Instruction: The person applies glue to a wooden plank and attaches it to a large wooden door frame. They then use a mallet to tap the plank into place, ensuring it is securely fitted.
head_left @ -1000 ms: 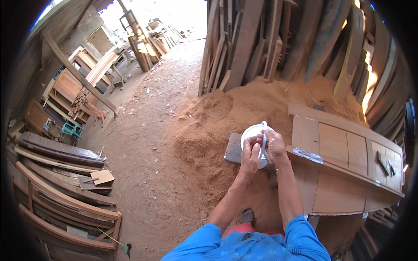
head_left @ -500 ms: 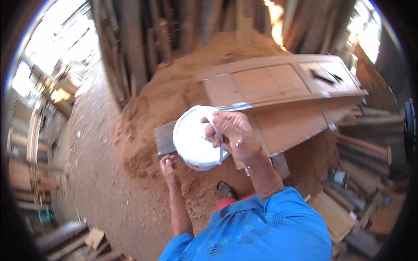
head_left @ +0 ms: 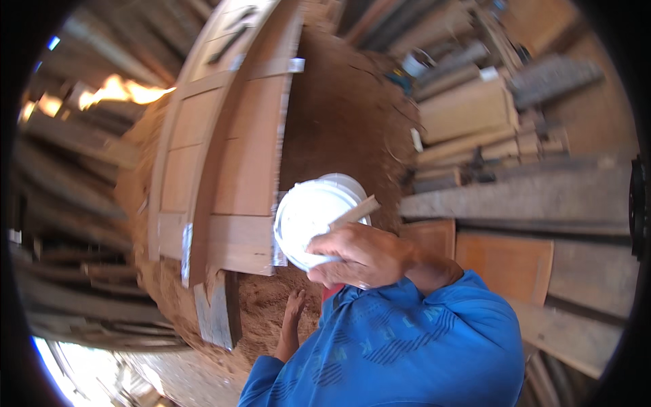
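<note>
Bucket (head_left: pixel 316 214), white, contents indistinct, in right hand (head_left: pixel 367 252) with fingers curled; left hand (head_left: pixel 293 306), fingers unclear.

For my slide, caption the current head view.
Beside a wooden panel, the right hand holds a white bucket; left hand apart.

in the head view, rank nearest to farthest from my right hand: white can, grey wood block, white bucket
1. White bucket, held by your right hand.
2. Grey wood block, lower left.
3. White can, upper right, farthest.

white bucket (head_left: pixel 303 214): 1 | bare hands (head_left: pixel 363 254): 2 | tan stick (head_left: pixel 357 211): 1 | grey block (head_left: pixel 215 313): 1 | dark slim objects (head_left: pixel 228 45): 2
</note>
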Demonstrator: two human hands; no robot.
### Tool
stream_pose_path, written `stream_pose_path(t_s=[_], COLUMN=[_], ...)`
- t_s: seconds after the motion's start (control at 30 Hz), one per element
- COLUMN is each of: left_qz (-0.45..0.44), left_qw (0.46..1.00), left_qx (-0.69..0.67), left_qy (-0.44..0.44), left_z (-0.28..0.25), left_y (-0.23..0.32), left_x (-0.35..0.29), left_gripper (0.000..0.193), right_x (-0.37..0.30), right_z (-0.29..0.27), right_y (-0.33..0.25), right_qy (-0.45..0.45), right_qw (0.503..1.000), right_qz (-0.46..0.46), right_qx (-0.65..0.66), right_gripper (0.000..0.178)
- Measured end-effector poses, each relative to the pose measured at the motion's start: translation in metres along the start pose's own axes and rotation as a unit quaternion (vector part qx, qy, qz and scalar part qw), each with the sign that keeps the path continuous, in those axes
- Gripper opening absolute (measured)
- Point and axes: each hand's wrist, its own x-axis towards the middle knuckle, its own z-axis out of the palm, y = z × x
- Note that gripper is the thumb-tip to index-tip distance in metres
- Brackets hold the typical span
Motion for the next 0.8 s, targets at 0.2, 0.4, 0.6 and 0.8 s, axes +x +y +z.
stream_pose_path(t_s=[0.2,0.4,0.6,0.8], left_qz=[-0.036,-0.033,0.013,0.038], left_qw=[0.996,0.988,0.948,0.913], left_qx=[-0.015,0.085,0.204,0.278], left_qy=[-0.083,-0.124,-0.246,-0.295], left_z=[0.040,0.062,0.065,0.071], left_y=[0.021,0.065,0.105,0.138], left_x=[0.045,0.055,0.081,0.094], left_gripper=[0.026,0.033,0.042,0.041], right_x=[-0.085,-0.195,-0.243,-0.286], right_z=[0.009,0.066,0.118,0.219], right_y=[0.111,0.291,0.260,0.251], right_qy=[0.237,0.341,0.540,0.573], right_qw=[0.907,0.822,0.657,0.554], right_qz=[0.347,0.395,0.524,0.601], right_qx=[-0.028,-0.227,0.033,0.053], right_gripper=[0.049,0.037,0.043,0.047])
